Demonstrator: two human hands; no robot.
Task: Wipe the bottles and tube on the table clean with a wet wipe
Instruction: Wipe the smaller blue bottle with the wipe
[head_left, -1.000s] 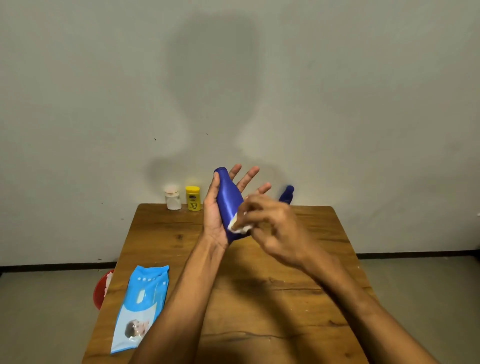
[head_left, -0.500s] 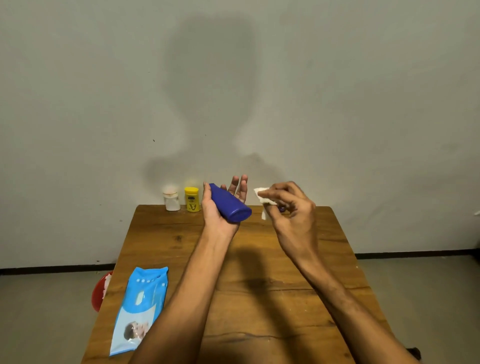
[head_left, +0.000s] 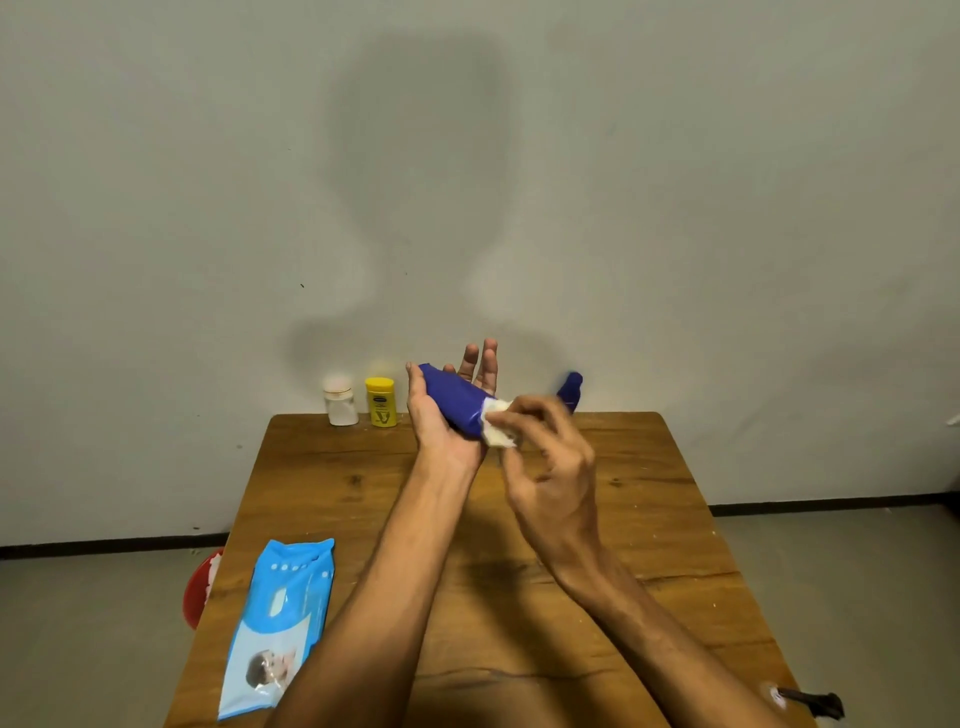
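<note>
My left hand (head_left: 441, 415) holds a dark blue bottle (head_left: 454, 397) above the far part of the wooden table (head_left: 322, 483), its wide end pointing towards me. My right hand (head_left: 550, 467) pinches a crumpled white wet wipe (head_left: 498, 428) and presses it against that wide end. A small white bottle (head_left: 340, 402) and a yellow bottle (head_left: 381, 401) stand side by side at the table's far edge by the wall. The tip of another blue container (head_left: 570, 389) shows behind my right hand; the rest of it is hidden.
A light blue wet wipe pack (head_left: 280, 623) lies flat near the table's left front edge. A red bin (head_left: 200, 592) sits on the floor left of the table. A small dark object (head_left: 810, 704) lies at the front right corner.
My right hand with the wipe came off the blue bottle's side, swung out to the right, and now presses on the bottle's wide end. My left hand tilted the bottle down towards me.
</note>
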